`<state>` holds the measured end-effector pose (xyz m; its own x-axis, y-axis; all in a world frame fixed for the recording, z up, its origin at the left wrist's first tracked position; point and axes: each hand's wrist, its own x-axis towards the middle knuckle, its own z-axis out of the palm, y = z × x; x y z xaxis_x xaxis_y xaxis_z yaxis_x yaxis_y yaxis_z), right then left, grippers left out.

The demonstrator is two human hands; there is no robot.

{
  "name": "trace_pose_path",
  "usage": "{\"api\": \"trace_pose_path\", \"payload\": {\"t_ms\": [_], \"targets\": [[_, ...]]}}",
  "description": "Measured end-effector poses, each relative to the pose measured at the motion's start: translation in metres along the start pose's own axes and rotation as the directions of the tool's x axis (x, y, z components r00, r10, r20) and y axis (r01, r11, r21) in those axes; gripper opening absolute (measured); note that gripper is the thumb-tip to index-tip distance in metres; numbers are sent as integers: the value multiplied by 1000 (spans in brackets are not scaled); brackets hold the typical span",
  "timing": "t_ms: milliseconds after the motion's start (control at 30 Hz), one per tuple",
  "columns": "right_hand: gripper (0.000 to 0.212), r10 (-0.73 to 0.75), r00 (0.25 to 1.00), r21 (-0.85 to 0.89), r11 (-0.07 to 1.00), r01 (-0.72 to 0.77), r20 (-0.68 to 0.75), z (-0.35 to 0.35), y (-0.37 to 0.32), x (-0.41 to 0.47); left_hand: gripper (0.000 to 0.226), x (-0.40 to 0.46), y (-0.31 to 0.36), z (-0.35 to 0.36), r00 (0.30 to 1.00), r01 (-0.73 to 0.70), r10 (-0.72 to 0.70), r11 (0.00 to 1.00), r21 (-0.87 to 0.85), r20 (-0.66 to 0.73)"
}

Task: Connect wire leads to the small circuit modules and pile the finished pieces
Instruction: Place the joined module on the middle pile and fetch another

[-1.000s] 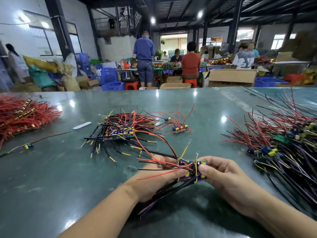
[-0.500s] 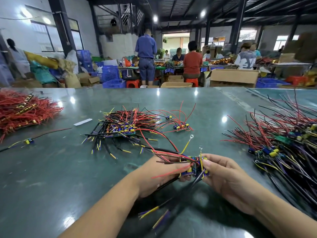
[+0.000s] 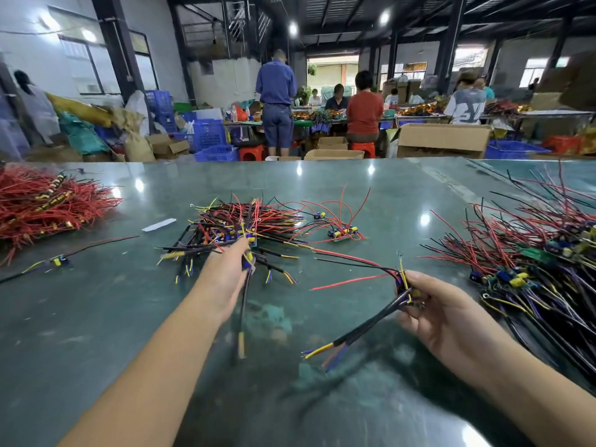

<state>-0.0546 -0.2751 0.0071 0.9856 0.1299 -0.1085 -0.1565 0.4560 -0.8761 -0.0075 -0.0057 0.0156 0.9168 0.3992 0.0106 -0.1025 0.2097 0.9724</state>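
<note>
A workshop hall is lit by ceiling lamps [image 3: 293,28] and windows [image 3: 86,64]. Blue crates [image 3: 209,133], cardboard boxes [image 3: 443,140] and red stools [image 3: 251,153] are set behind the green counter [image 3: 96,317].

- The left hand [image 3: 225,272] reaches out to the middle pile of wired modules [image 3: 238,225] on the green desk [image 3: 96,317]; it is blurred, and a black lead hangs from it.
- The right hand [image 3: 438,308] pinches a small blue circuit module [image 3: 404,285] with red, black and yellow leads.
- A pile of red wires [image 3: 45,201] lies far left.
- A large tangle of wired modules [image 3: 532,250] lies at right.
- A white strip [image 3: 159,224] lies left of the middle pile.
</note>
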Motion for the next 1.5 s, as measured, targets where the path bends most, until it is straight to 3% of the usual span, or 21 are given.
{"api": "trace_pose_path", "payload": {"t_ms": [67,100,133,233,333,433,500,567,600,633,667,700,733,833,900,933,1000,1067,1200,1333,1500], "targets": [[16,11,1000,14,1000,-10,-17,-1,2,1,26,9,-6,-11,987,-39,109,873,487,-118],[17,14,1000,19,1000,-13,-27,0,2,1,30,13,-8,-16,971,-57,187,786,616,-148],[16,14,999,20,1000,-13,-36,0,3,1,32,16,-9,-19,954,-80,246,761,644,-173],[10,-26,998,29,999,28,-52,2,5,2,12,19,-4,-25,948,-105,213,912,397,-237],[11,-78,996,64,995,80,-36,4,5,2,58,24,1,-28,948,-47,144,945,322,-285],[12,-101,994,96,990,104,-34,4,3,2,78,21,3,-27,874,79,195,847,526,-445],[9,-107,994,93,990,108,-17,4,4,2,62,6,6,-17,795,-30,418,751,659,-440],[11,-107,994,63,992,106,9,5,4,1,44,-9,6,-5,717,-342,643,661,668,-269],[11,-105,994,52,993,104,22,6,4,0,37,-17,8,1,739,-471,658,657,588,-143],[11,-103,994,43,994,102,34,6,5,0,34,-23,9,8,806,-527,592,726,442,-11],[13,-100,994,29,995,99,43,6,5,-1,32,-31,9,14,888,-461,443,846,269,127],[16,-95,994,-2,995,95,51,6,5,-2,27,-40,8,20,931,-288,246,949,127,268],[18,-89,994,-56,994,93,61,7,4,-3,20,-48,5,26,917,-87,54,994,65,395],[25,-71,990,-245,964,98,119,9,6,-7,35,-61,-9,33,697,272,-310,949,161,647],[31,-36,986,-260,962,78,162,9,8,-8,35,-65,-12,32,511,337,-378,914,225,772],[32,-14,985,-257,965,59,174,9,7,-8,37,-65,-11,30,451,347,-378,909,232,808],[33,17,980,-226,974,30,199,8,4,-10,40,-66,-9,27,408,344,-357,913,221,840],[35,15,975,-230,972,37,220,10,3,-13,35,-69,-12,29,436,283,-319,936,208,842],[51,-111,984,-473,866,166,142,15,12,-14,24,-76,-22,40,557,167,-246,969,184,793],[45,-132,981,-379,908,178,144,18,15,-15,17,-77,-24,45,642,138,-166,985,100,749],[43,-141,962,-327,920,214,232,17,12,-16,20,-78,-21,44,666,75,-83,996,44,741]]}}
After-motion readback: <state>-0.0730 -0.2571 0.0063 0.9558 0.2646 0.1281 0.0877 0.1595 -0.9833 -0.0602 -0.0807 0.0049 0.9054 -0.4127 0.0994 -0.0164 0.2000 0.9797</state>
